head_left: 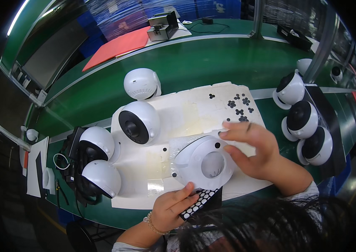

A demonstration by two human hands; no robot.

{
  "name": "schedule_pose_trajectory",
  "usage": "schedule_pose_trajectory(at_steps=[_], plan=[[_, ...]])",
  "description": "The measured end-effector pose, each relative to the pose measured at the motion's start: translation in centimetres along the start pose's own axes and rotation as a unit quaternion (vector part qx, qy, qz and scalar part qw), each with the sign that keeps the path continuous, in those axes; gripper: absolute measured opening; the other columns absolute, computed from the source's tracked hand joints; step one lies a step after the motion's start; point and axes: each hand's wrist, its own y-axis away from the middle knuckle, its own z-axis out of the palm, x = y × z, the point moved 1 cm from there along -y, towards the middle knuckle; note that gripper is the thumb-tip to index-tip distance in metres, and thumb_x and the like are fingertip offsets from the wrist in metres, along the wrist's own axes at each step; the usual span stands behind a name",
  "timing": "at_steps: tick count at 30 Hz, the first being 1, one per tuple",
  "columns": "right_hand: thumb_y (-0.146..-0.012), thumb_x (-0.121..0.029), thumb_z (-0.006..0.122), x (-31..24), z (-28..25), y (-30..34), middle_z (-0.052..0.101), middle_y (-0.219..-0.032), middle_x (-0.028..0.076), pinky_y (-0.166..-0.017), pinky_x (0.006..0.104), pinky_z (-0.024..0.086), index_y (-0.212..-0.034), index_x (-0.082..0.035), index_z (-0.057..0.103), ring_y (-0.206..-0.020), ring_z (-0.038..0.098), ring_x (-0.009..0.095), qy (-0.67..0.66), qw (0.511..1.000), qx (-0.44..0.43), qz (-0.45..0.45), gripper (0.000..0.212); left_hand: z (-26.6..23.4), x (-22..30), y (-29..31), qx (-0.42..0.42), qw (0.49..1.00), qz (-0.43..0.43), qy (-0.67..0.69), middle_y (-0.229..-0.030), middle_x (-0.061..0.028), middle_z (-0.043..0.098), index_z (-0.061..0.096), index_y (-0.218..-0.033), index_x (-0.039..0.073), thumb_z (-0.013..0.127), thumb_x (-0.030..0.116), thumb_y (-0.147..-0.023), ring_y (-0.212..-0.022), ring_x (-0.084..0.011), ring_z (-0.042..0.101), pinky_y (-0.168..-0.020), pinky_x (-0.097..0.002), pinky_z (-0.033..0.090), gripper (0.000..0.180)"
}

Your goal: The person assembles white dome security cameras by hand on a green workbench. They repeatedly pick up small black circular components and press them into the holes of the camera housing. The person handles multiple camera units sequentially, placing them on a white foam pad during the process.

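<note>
A white dome camera (194,159) lies bottom-up in front of me on clear plastic film, its round recessed base facing up. One round black pad (218,145) sits on the base's rim. My right hand (251,149) is at the far right edge of this base, thumb and forefinger apart; a small dark spot shows by the forefinger tip, and I cannot tell what it is. My left hand (171,210) grips a black strip with rows of white dots (199,204) at the near side, fingertips against the camera's lower edge.
Under the work lies a white cardboard sheet (186,105) with several loose black pads (239,112) at its far right. White cameras stand at left (101,178), behind (140,122) and in a row at right (302,119). A metal post (323,50) rises at the right.
</note>
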Motion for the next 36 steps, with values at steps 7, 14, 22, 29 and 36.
schedule_pose_trajectory(at_steps=[7,14,22,29,36], plan=[[-0.079,0.003,0.056,-0.9,2.7,-1.3,0.058,-0.085,0.007,-0.089,0.0367,0.035,-0.125,-0.004,0.016,-0.103,0.054,0.024,-0.273,0.953,-0.047,0.121,0.062,-0.4,0.5,-0.9,-0.029,0.999,-0.016,0.024,-0.121,-0.0150,0.052,0.062,-0.098,0.003,0.070,0.004,-0.062,-0.071,-0.0249,0.062,-0.061,-0.0297,0.049,0.037],[-0.081,0.003,0.054,-0.8,3.3,-1.5,0.058,-0.083,0.007,-0.088,0.0357,0.036,-0.124,-0.005,0.017,-0.102,0.054,0.024,-0.280,0.947,-0.075,0.141,0.057,-0.9,1.9,-1.9,-0.006,1.000,-0.009,0.021,-0.121,-0.0166,0.051,0.061,-0.099,0.002,0.069,0.004,-0.063,-0.071,-0.0250,0.062,-0.062,-0.0302,0.050,0.037],[-0.074,-0.008,0.063,-1.6,2.7,-0.8,0.061,-0.093,0.004,-0.092,0.0442,0.029,-0.110,-0.007,0.049,-0.106,0.052,0.026,-0.055,0.996,-0.067,0.033,0.038,-1.0,2.0,-1.9,-0.015,1.000,-0.011,0.024,-0.122,-0.0164,0.051,0.061,-0.099,0.001,0.068,0.003,-0.061,-0.070,-0.0253,0.061,-0.062,-0.0309,0.050,0.039],[-0.071,-0.018,0.069,-2.9,0.4,0.7,0.041,-0.130,0.013,-0.097,0.0482,0.022,-0.094,-0.015,0.061,-0.124,0.030,0.039,-0.087,0.985,-0.071,0.133,0.025,-1.5,3.1,-2.7,0.008,0.999,-0.026,0.037,-0.121,-0.0164,0.051,0.061,-0.098,0.001,0.066,0.000,-0.058,-0.069,-0.0253,0.061,-0.061,-0.0304,0.050,0.041],[-0.077,-0.013,0.062,-3.1,1.5,2.2,0.032,-0.136,0.016,-0.100,0.0495,0.016,-0.081,-0.011,0.058,-0.129,0.017,0.042,-0.166,0.959,-0.154,0.173,0.006,-1.5,3.7,-3.6,0.079,0.996,0.043,-0.030,-0.121,-0.0174,0.052,0.062,-0.094,0.003,0.070,0.004,-0.059,-0.063,-0.0221,0.060,-0.057,-0.0281,0.048,0.036]])
